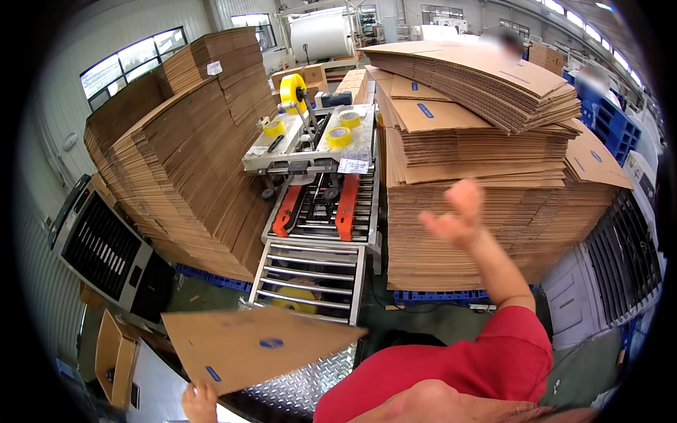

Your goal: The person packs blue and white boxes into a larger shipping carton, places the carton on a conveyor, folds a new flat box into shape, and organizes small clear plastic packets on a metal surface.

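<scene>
My left hand (199, 403), at the lower left, is closed on the near edge of a folded-flat cardboard box (233, 338). The brown sheet has blue printed marks and lies tilted over a diamond-plate metal surface (300, 377) and the near end of the roller conveyor (308, 271). In mid-air to the right, my right hand (457, 215) is raised with its fingers apart and nothing in it. Behind it rises a tall stack of flat cardboard boxes (472, 229), and no contact between hand and stack can be made out.
Beyond the rollers stands a carton-taping machine (310, 151) with yellow tape rolls (338, 137) and orange side guides (347, 208). Another cardboard stack (190, 169) flanks it at left. Black-fronted units (106, 247) stand at left and right. An open box (113, 359) sits lower left. People are at the back right.
</scene>
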`<state>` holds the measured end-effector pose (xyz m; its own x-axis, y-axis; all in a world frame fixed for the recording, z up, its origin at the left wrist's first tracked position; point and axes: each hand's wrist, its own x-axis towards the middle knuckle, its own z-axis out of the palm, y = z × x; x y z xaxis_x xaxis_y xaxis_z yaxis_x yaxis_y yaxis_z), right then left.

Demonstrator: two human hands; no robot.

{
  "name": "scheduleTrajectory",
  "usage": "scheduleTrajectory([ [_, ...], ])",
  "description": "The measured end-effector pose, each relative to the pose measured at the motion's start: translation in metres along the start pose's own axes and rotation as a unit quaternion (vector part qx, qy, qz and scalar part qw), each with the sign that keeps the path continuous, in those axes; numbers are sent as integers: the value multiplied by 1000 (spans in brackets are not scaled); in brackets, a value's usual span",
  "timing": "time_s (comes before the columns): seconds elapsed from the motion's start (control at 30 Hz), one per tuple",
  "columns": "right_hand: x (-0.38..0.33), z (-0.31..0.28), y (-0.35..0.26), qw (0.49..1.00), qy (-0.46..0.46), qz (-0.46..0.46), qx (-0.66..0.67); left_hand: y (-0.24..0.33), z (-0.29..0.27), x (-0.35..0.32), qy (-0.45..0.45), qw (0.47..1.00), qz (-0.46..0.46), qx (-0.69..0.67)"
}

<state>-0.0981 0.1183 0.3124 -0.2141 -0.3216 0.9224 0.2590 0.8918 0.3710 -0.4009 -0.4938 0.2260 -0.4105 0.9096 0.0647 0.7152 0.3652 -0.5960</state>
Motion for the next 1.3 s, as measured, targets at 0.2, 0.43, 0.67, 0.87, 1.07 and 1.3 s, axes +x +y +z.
scheduleTrajectory([
  [0.2,33,-107,158,931,-78,42,-355,33,-8,13,-27,995,-37,-93],
  [0.43,66,-97,215,950,-216,51,-218,14,48,27,44,996,-13,77],
  [0.67,123,-15,138,939,-298,13,-172,19,2,45,-2,979,-115,-166],
  [0.87,34,87,14,964,-223,-43,137,41,23,10,88,954,-185,-217],
  [1.07,-133,119,-189,151,-654,593,445,81,-74,15,168,934,-221,-226],
  [1.3,-294,130,-308,168,-796,326,482,113,-80,31,173,933,-185,-257],
])
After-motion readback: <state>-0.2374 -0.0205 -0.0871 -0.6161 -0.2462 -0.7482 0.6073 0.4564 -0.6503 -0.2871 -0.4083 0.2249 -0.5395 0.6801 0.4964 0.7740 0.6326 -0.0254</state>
